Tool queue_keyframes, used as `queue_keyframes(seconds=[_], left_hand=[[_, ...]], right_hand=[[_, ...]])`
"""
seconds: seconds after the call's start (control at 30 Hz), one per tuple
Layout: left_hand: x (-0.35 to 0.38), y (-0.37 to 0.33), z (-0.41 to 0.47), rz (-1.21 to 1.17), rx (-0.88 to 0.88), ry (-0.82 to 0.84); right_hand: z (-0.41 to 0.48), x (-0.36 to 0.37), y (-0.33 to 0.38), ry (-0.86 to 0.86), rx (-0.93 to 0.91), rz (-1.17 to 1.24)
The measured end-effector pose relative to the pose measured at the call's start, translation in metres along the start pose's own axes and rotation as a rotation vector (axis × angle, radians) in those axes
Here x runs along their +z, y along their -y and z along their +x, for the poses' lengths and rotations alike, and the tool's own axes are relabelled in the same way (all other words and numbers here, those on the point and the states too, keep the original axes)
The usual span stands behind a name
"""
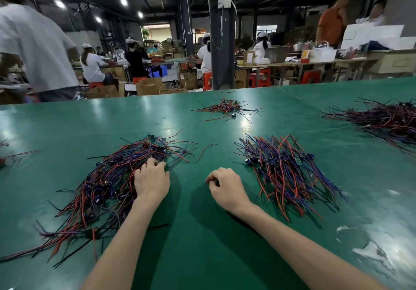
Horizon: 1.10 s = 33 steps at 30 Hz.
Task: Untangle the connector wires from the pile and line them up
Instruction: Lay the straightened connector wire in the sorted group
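A tangled pile of red, black and blue connector wires (105, 184) lies on the left of the green table (202, 233). My left hand (151, 180) rests on the pile's right edge, its fingertips curled down into the wires; whether they pinch one is hidden. To the right lies a more even row of wires (286, 170), fanned toward me with small dark components across its middle. My right hand (226, 187) hovers on the bare table between the two groups, fingers curled loosely, nothing visible in it.
A small wire bundle (226, 107) lies at the table's far middle, a large heap (387, 118) at the far right, and stray wires (9, 152) at the left edge. Beyond the table stand a dark pillar (219, 42), seated workers, boxes and stools.
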<state>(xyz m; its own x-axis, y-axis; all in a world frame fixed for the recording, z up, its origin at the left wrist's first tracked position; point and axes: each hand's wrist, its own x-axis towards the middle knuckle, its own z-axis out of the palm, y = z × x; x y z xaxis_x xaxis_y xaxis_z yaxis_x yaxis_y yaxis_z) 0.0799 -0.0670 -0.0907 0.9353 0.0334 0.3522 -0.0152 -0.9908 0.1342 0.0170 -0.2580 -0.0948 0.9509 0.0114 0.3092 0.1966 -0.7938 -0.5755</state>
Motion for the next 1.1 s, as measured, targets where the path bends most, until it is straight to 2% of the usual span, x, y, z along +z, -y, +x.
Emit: queue_keyframes(seconds=[0.1,0.23,0.37,0.43,0.53,0.6,0.7,0.8,0.93,1.1], left_hand=[[-0.002,-0.001,-0.001,-0.065,0.022,-0.068],[-0.006,-0.007,-0.006,-0.071,0.048,-0.072],[-0.018,-0.019,-0.013,-0.422,0.030,-0.200],[-0.026,-0.028,-0.020,-0.568,0.066,-0.291],[-0.034,-0.044,-0.032,-0.674,0.215,-0.338],[-0.035,-0.056,-0.041,-0.747,0.298,-0.279],[-0.031,-0.070,-0.051,-0.900,0.300,-0.164],[-0.029,-0.074,-0.051,-1.071,0.181,-0.032],[-0.028,-0.075,-0.049,-1.345,-0.076,0.250],[-0.029,-0.073,-0.049,-1.458,-0.137,0.460]], right_hand=[[0.000,-0.001,0.001,0.007,0.003,-0.001],[0.001,-0.001,0.000,-0.002,0.006,0.009],[0.003,-0.001,0.001,-0.030,0.023,0.087],[0.004,-0.004,0.005,-0.050,0.074,0.245],[0.006,-0.012,0.013,0.006,0.216,0.663],[0.006,-0.014,0.016,0.042,0.302,0.910],[0.007,-0.021,0.016,0.034,0.371,1.081],[0.009,-0.029,0.015,0.038,0.471,1.181],[0.011,-0.034,0.017,0.108,0.532,1.287],[0.011,-0.038,0.014,0.204,0.607,1.315]])
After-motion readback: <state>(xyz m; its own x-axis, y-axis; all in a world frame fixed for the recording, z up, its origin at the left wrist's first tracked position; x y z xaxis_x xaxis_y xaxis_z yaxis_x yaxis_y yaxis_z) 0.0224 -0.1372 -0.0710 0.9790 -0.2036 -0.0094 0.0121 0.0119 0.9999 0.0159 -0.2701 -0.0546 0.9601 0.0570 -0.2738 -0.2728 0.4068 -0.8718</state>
